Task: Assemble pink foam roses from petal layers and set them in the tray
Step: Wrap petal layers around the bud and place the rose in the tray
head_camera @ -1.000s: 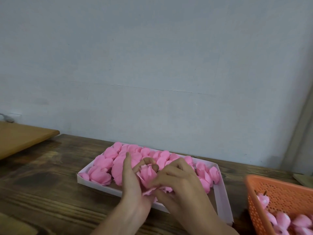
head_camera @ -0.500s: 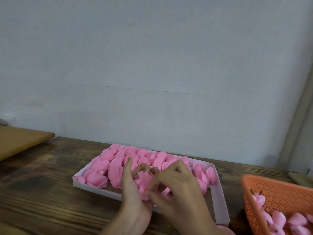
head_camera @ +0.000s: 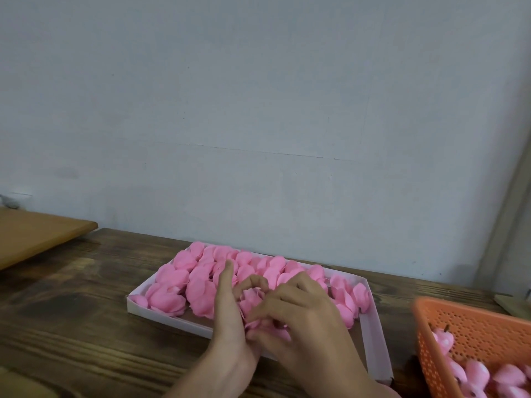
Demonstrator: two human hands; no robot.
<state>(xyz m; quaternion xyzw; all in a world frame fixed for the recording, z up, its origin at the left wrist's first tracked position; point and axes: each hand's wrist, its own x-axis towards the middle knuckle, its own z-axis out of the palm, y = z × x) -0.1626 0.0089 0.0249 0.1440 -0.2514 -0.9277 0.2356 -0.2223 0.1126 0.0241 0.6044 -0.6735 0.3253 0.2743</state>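
Note:
A pink foam rose [head_camera: 253, 301] sits between both hands, just above the near edge of the shallow white tray [head_camera: 373, 337]. My left hand [head_camera: 227, 320] cups it from the left, with curled fingers behind it and one finger pointing straight up. My right hand [head_camera: 298, 320] pinches its petals from the right, fingers curled. Several pink foam petal layers and roses [head_camera: 198, 282] fill the tray's back and left parts. The lower half of the held rose is hidden by my fingers.
An orange perforated basket [head_camera: 471, 328] with several pink rose buds [head_camera: 474, 372] stands at the right edge. The dark wooden table [head_camera: 86, 305] runs to a grey wall. A lighter wooden board [head_camera: 34, 234] lies at the far left.
Both hands stay on the rose over the tray's near edge. My fingers have shifted around its petals and the rose sits a little lower between them.

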